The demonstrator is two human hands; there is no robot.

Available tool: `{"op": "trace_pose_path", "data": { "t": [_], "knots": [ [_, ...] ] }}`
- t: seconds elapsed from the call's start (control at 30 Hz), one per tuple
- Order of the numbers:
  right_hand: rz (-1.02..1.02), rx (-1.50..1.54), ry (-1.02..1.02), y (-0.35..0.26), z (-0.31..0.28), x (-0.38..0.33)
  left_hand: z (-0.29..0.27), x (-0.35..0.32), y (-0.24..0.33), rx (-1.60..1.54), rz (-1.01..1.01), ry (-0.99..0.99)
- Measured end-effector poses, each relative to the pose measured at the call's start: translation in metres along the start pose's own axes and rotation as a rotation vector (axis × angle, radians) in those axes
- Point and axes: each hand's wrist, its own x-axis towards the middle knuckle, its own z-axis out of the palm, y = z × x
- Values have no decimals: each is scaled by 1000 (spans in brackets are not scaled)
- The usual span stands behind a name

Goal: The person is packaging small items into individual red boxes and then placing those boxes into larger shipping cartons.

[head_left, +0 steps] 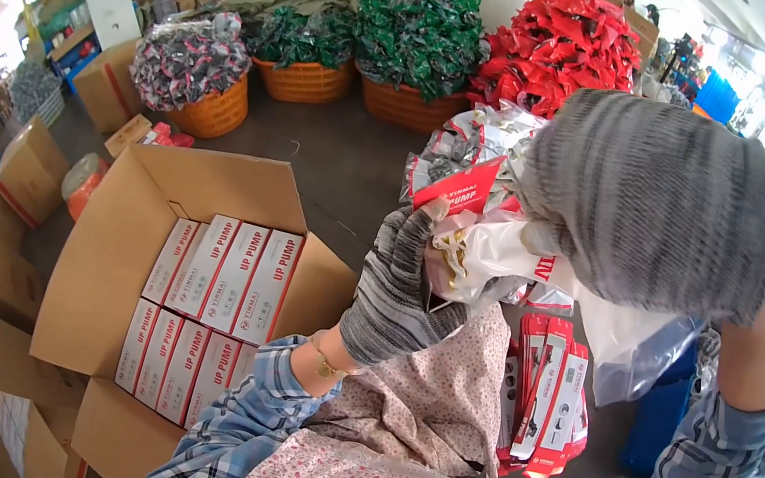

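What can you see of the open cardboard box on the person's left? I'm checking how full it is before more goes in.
The cardboard box is plain brown corrugated card, its flaps folded outward. It stands open to the left of the person's knees, among other brown cartons. Inside lie two rows of flat white-and-red cartons, packed side by side with their printed faces up; the upper row has about four, the lower about five. A strip of bare card wall shows left of them. Neither gloved hand touches it; the left hand is raised beside it.
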Motion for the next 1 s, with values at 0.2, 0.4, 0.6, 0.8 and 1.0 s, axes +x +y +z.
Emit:
{"op": "trace_pose_path", "data": {
  "t": [0.2, 0.4, 0.6, 0.8, 1.0],
  "knots": [
    [-172, -635, 206, -6, 23, 4, 1, 6, 17, 291, 4, 15],
    [-163, -1058, 197, -3, 47, 3, 30, 5, 15, 320, 241, 32],
    [-72, -951, -546, 24, 69, 44, 5, 8, -6, -86, 3, -13],
    [-515, -795, 96, 49, 86, 20, -16, 15, -9, -660, -180, -2],
    [-274, -377, -81, 92, 133, 56, -20, 5, -8, -377, -101, -246]
  ]
}}
